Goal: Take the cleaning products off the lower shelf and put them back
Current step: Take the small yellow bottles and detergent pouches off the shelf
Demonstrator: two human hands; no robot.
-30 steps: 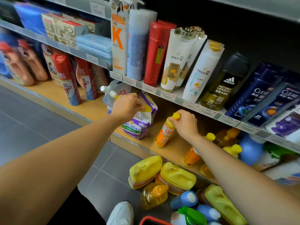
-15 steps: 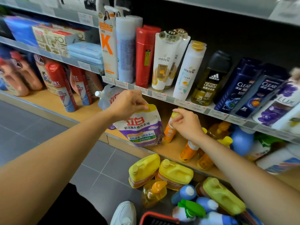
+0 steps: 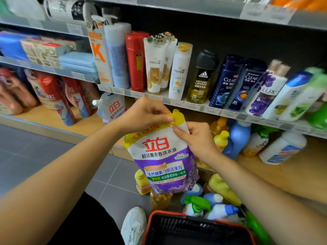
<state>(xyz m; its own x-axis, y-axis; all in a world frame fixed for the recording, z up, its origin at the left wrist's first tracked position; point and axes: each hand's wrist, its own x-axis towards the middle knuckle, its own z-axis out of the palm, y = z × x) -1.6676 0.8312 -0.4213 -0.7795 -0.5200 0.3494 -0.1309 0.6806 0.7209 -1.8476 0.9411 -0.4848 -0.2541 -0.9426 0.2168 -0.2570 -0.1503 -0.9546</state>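
Seen from above, a person stands at a shop shelf unit. At far left on the wooden lower shelf [image 3: 53,119] stand red and blue bottles [image 3: 58,101], and just right of them a pale refill pouch [image 3: 111,107] with a white spout. In the middle, in front of the shelf and above the floor, both hands hold up a purple, white and yellow detergent pouch [image 3: 164,156]. The left hand [image 3: 143,114] has its fingers closed on the yellow top edge of the pouch; the right hand [image 3: 198,138], touching the same pouch at its upper right corner, pinches the white corner between its fingers. Below the pouch, on the grey tiled floor, lie yellow jugs [image 3: 223,188] and blue and green spray bottles [image 3: 198,206], beside a red-rimmed black basket [image 3: 194,227] and a white shoe [image 3: 132,225]. To the right, on the lower shelf, stand small orange bottles [image 3: 220,138], a blue bottle [image 3: 237,138] and a white bottle [image 3: 281,147] lying tilted. The shelf above carries shampoo bottles [image 3: 230,82] in a row
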